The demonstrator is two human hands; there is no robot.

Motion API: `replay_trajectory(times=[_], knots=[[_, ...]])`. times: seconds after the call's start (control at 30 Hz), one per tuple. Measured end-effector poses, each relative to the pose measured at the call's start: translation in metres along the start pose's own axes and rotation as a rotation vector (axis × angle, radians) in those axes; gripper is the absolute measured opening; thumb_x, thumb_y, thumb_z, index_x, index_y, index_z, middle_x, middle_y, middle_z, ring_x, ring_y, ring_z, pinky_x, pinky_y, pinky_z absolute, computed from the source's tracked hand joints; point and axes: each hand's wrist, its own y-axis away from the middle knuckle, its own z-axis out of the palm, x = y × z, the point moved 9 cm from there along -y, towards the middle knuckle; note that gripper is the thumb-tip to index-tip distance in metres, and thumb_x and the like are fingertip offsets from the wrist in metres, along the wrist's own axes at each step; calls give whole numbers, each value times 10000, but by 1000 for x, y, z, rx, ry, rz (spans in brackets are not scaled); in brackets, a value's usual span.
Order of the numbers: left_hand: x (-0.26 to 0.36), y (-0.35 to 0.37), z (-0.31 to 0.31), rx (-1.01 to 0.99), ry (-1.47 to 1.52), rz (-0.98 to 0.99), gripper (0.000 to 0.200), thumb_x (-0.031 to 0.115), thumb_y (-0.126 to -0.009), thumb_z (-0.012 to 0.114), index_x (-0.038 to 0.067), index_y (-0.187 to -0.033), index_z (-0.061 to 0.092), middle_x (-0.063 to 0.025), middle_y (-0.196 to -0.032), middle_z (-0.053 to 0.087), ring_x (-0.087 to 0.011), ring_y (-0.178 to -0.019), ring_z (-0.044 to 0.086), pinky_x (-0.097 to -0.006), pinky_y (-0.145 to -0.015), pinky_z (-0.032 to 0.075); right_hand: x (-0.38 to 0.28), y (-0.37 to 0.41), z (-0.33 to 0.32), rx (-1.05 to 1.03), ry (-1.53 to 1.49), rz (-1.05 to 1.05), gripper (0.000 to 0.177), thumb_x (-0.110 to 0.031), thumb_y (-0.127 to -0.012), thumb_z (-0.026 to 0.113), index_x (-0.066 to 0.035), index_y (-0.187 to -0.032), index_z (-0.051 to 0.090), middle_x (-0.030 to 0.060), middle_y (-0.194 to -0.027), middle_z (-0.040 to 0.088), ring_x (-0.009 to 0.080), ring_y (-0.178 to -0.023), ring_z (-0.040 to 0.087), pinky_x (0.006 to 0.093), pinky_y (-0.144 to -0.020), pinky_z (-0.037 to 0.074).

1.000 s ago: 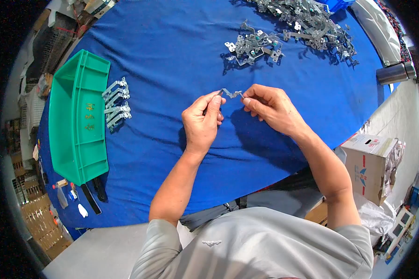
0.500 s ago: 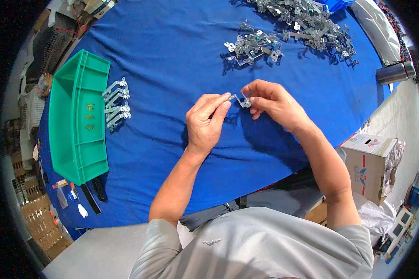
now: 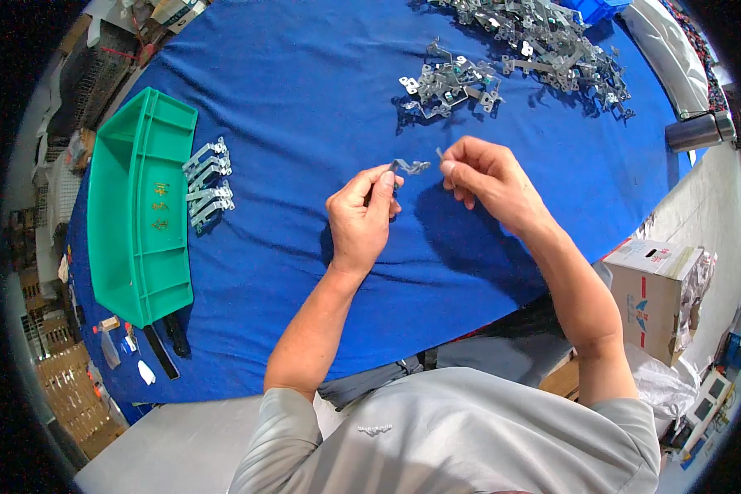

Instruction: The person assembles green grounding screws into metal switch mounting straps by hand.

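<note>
My left hand (image 3: 361, 216) is closed, pinching one end of a small bent metal bracket (image 3: 414, 167) between thumb and fingers. The bracket's other end points right, above the blue cloth. Just to its right, apart from it, is my right hand (image 3: 492, 179), thumb and index finger pressed together. A thin greyish sliver (image 3: 440, 154) sticks out at those fingertips, too small to name. Beyond both hands lies a small heap of similar brackets (image 3: 449, 86). Several brackets (image 3: 210, 183) lie in a row at the left, beside a green plastic bin (image 3: 163, 206).
A large pile of metal brackets (image 3: 543, 49) covers the far right of the blue cloth (image 3: 305, 99). A steel flask (image 3: 700, 132) lies at the right edge. A cardboard box (image 3: 650, 288) stands right of the table. Small items and a black strap (image 3: 161, 352) lie at the lower left.
My right hand has let go of the bracket and drawn slightly away to the right. The bracket has turned in my left hand and now points right.
</note>
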Motion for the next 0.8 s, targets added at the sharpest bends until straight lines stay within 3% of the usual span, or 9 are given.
replay_trajectory(times=[0.33,0.5,0.6,0.8], knots=[[-5,0,-1,17,64,-42,193,146,-1020,633,1,-1106,726,-44,-918,732,-48,-631,596,-214,-551,495,-3,5,13,-72,111,-20,200,-224,-1007,620,-25,-1008,646,-13,-794,629,61,-696,569,245,-589,473],[26,-2,-3,26,-144,237,156,47,-927,716,-5,-1067,761,-76,-881,719,-95,-704,650,-241,-592,498,1,0,10,-72,264,-114,174,-175,-987,635,-8,-1029,663,6,-785,650,82,-695,589,249,-596,484],[36,1,0,21,-180,349,169,21,-894,741,-1,-1059,766,-93,-908,717,-124,-742,665,-257,-627,515,4,2,6,-60,193,55,179,-160,-988,629,-4,-1068,667,20,-809,656,94,-704,599,259,-625,510],[37,3,3,-3,-187,388,183,11,-871,755,14,-1053,770,-104,-932,719,-162,-763,682,-277,-655,533,10,-2,9,-117,-78,50,194,-181,-1024,596,-2,-1072,655,11,-929,651,80,-772,591,248,-671,522]])
